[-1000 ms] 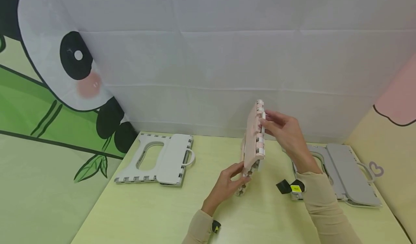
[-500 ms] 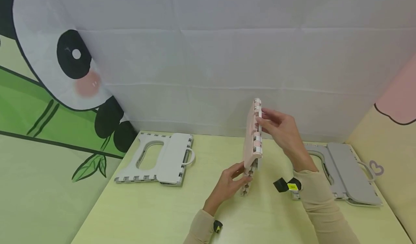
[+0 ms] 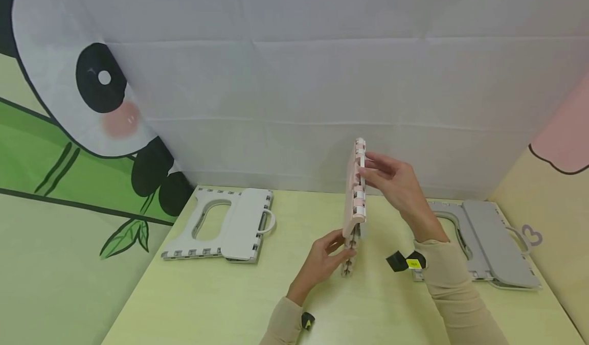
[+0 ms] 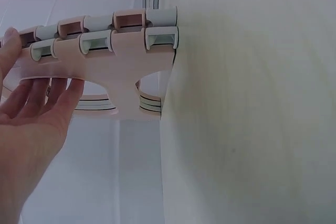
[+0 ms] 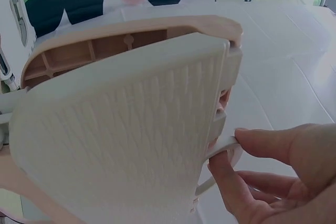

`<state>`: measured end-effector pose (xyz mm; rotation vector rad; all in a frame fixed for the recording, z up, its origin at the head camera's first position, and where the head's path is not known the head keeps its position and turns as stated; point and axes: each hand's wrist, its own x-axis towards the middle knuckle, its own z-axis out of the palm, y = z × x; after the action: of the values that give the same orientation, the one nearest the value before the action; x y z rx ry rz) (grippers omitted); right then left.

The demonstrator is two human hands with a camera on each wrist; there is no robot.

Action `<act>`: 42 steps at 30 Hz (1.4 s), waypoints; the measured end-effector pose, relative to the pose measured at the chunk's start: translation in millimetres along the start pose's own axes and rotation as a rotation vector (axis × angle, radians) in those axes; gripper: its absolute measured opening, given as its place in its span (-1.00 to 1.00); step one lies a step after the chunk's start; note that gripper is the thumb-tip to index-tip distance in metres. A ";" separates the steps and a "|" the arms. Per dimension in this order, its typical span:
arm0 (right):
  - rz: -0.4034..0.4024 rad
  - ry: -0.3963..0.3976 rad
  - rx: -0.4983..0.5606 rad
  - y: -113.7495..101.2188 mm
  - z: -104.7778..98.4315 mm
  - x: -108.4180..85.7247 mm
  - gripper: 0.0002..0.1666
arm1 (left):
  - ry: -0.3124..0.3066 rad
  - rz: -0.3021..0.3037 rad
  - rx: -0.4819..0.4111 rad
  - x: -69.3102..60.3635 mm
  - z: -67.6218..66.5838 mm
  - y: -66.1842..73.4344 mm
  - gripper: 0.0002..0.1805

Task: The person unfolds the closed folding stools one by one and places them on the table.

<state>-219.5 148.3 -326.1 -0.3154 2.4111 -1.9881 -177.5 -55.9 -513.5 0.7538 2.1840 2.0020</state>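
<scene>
A pink and white folding stool (image 3: 353, 191), folded nearly flat, stands on edge above the table's middle. My left hand (image 3: 318, 263) grips its lower part; in the left wrist view that hand (image 4: 31, 98) has its fingers through the opening of the pink leg frame (image 4: 126, 72) and the thumb over the hinged edge. My right hand (image 3: 398, 186) is at the upper right edge. In the right wrist view, the right hand (image 5: 278, 177) pinches the white loop handle (image 5: 223, 148) beside the white ribbed panel (image 5: 121, 129), with a pink panel (image 5: 131, 27) slightly apart behind it.
A white folded stool (image 3: 246, 222) lies flat at the left of the table (image 3: 221, 304). At the right lies a grey folded stool (image 3: 497, 243), partly behind my right forearm. A pale cloth wall (image 3: 299, 79) rises behind the table.
The pink and white stool has swung slightly, its top moving left, and now looks more upright and edge-on. My right hand has shifted a little left with it; the left hand's grip looks unchanged.
</scene>
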 end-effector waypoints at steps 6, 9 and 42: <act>-0.022 -0.023 -0.021 4.0 -1.7 -2.6 -0.32 | 0.011 -0.027 -0.011 -1.5 -2.1 -0.7 -0.50; -0.033 -0.028 -0.051 6.6 -2.3 -3.9 -0.34 | 0.012 -0.024 -0.021 -1.6 -2.7 -1.5 -0.52; -0.139 0.016 -0.147 35.1 -10.5 -26.6 -0.47 | 0.005 -0.030 -0.054 -0.1 -2.4 -3.4 -0.52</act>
<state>-200.2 168.9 -361.5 -0.4835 2.6190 -1.8730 -179.3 -58.2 -516.4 0.7059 2.1213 2.0418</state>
